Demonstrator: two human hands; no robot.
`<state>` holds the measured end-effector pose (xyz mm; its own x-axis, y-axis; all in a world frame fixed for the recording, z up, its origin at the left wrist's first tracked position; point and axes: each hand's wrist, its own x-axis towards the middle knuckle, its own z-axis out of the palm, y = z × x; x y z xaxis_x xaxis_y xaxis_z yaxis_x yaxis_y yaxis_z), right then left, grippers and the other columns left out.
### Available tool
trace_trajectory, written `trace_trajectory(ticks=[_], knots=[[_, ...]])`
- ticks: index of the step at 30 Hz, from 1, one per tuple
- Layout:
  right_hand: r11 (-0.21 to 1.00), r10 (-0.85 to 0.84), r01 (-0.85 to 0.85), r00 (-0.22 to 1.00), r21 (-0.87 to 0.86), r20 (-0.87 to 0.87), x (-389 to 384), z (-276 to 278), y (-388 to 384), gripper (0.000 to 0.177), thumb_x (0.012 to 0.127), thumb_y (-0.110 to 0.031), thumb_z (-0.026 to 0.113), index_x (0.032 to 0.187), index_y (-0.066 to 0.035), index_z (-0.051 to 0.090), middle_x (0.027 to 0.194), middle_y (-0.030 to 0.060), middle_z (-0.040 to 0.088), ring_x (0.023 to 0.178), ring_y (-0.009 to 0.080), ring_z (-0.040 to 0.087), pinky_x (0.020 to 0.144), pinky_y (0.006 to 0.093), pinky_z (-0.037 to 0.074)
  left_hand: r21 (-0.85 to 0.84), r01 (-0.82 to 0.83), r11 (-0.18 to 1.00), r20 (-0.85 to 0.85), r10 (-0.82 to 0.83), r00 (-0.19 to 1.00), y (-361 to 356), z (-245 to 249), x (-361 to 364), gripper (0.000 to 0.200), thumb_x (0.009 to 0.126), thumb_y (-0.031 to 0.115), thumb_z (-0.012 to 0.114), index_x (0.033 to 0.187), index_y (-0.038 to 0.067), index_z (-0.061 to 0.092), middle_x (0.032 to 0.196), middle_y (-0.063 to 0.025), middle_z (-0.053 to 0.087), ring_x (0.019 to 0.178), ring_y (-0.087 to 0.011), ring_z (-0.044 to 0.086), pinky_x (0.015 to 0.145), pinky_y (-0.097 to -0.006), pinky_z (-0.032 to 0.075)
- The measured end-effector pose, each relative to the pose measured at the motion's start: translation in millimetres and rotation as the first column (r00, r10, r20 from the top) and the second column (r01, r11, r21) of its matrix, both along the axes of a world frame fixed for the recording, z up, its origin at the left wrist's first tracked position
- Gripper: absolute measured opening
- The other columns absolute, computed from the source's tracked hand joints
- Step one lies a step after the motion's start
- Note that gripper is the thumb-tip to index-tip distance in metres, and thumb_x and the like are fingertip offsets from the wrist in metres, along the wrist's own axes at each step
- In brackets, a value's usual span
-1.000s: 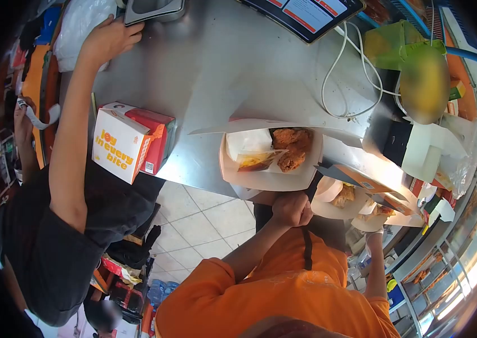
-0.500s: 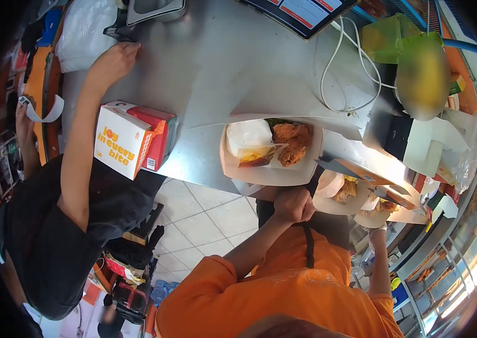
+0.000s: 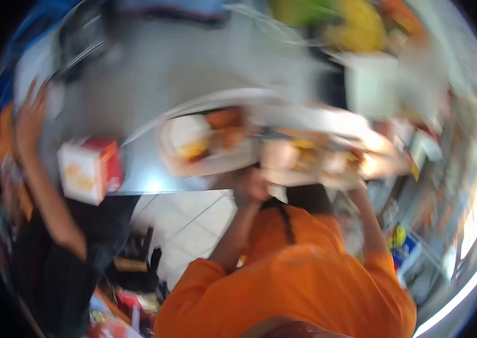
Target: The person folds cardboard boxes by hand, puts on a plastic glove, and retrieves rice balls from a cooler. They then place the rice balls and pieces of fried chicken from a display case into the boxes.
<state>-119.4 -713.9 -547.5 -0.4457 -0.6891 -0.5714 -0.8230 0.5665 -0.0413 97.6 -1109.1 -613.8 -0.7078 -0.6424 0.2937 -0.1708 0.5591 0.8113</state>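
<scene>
The whole view is blurred by motion. My left hand (image 3: 254, 186) is closed at the left corner of an open cardboard meal box (image 3: 275, 176) and seems to grip it. At the near right, my right hand (image 3: 358, 188) holds a second open meal box (image 3: 337, 181) from below; its fingers are mostly hidden. Both boxes sit side by side with food inside. To their left, another open meal box (image 3: 193, 170) rests at the counter's near edge. In it are a white wrapped pack (image 3: 187, 129), a yellow-and-red sachet (image 3: 193, 151) and fried chicken (image 3: 228, 127).
A closed white-and-red box (image 3: 86, 172) stands at the counter's left front. A co-worker's hand (image 3: 31, 115) reaches over the metal counter (image 3: 137, 84) beside it. Farther back are a metal container (image 3: 80, 45), a cable (image 3: 266, 22) and a green container (image 3: 303, 11).
The view has swung, so most things appear shifted left. My hands and the two boxes keep together. The co-worker's hand has moved left, its fingers now spread.
</scene>
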Motion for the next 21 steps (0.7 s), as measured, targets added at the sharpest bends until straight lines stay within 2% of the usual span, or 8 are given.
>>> trace_trajectory(ticks=[3,5,7,11,13,15,19,21], knots=[[0.928,-0.372,0.372,0.928,0.014,0.023,10,-26,17,0.027,0.076,-0.017,0.068,0.1,-0.006,0.071,0.106,0.0195,0.069,0.097,0.0367,0.065,0.086,0.0424,0.053,0.1,0.002,0.995,-0.106,0.009,0.994,-11,16,-17,0.03,0.089,0.022,0.054,0.064,0.009,0.042,0.057,-0.0052,0.043,0.047,-0.0188,0.046,0.044,-0.0339,0.037],[0.627,-0.779,0.766,0.611,0.142,0.143,12,20,-44,0.033,0.07,-0.021,0.075,0.095,-0.002,0.069,0.091,0.0207,0.071,0.087,0.0367,0.068,0.079,0.0438,0.054,0.263,0.063,0.963,-0.22,-0.004,0.975,-21,34,-16,0.038,0.095,0.026,0.046,0.064,0.006,0.039,0.054,-0.0053,0.042,0.045,-0.0203,0.046,0.044,-0.0332,0.038],[0.602,-0.789,0.793,0.571,0.098,0.226,23,57,-76,0.028,0.075,-0.016,0.069,0.099,-0.001,0.068,0.094,0.0196,0.071,0.089,0.0363,0.068,0.079,0.0429,0.054,0.395,0.155,0.905,-0.289,-0.038,0.957,-34,39,-7,0.039,0.096,0.025,0.042,0.063,0.005,0.039,0.055,-0.0076,0.044,0.046,-0.0198,0.042,0.044,-0.032,0.036],[0.589,-0.775,0.805,0.587,-0.068,0.234,36,69,-51,0.024,0.084,-0.008,0.055,0.104,-0.002,0.067,0.103,0.0185,0.07,0.099,0.0373,0.066,0.086,0.0418,0.052,0.209,0.373,0.904,-0.316,-0.298,0.901,-39,84,4,0.02,0.077,0.011,0.04,0.059,0.003,0.044,0.054,-0.0095,0.046,0.046,-0.0194,0.046,0.046,-0.0311,0.036],[0.317,-0.9,0.945,0.325,-0.078,0.291,57,71,-14,0.024,0.086,-0.01,0.054,0.105,-0.003,0.066,0.105,0.0195,0.069,0.103,0.0379,0.064,0.09,0.0415,0.05,0.143,0.507,0.85,-0.288,-0.454,0.843,-25,117,-6,0.019,0.074,0.012,0.044,0.058,0.002,0.047,0.054,-0.0116,0.048,0.046,-0.025,0.051,0.045,-0.0338,0.039],[0.243,-0.946,0.968,0.251,-0.066,0.206,73,60,29,0.023,0.087,-0.012,0.053,0.104,-0.003,0.067,0.103,0.0212,0.069,0.101,0.0403,0.064,0.088,0.0429,0.051,0.05,0.634,0.772,-0.301,-0.594,0.746,5,142,-27,0.016,0.073,0.009,0.045,0.06,0.002,0.05,0.054,-0.0117,0.049,0.047,-0.0259,0.052,0.045,-0.0347,0.04],[0.44,-0.888,0.891,0.45,-0.11,0.098,126,-74,182,0.022,0.086,-0.014,0.055,0.098,-0.002,0.069,0.101,0.0244,0.069,0.098,0.0436,0.065,0.083,0.047,0.052,-0.005,0.864,0.503,-0.269,-0.833,0.484,106,193,-100,0.009,0.072,-0.002,0.05,0.066,0.003,0.055,0.059,-0.0103,0.055,0.051,-0.0271,0.056,0.048,-0.0356,0.044],[0.413,-0.911,0.89,0.404,0.193,0.085,140,-96,228,0.034,0.077,-0.02,0.072,0.108,-0.007,0.071,0.113,0.0164,0.068,0.107,0.0352,0.063,0.091,0.0426,0.052,-0.056,0.93,0.364,-0.098,-0.929,0.358,157,203,-144,0.006,0.077,0.0,0.055,0.074,0.003,0.058,0.071,-0.0116,0.058,0.068,-0.0296,0.061,0.06,-0.038,0.048]])
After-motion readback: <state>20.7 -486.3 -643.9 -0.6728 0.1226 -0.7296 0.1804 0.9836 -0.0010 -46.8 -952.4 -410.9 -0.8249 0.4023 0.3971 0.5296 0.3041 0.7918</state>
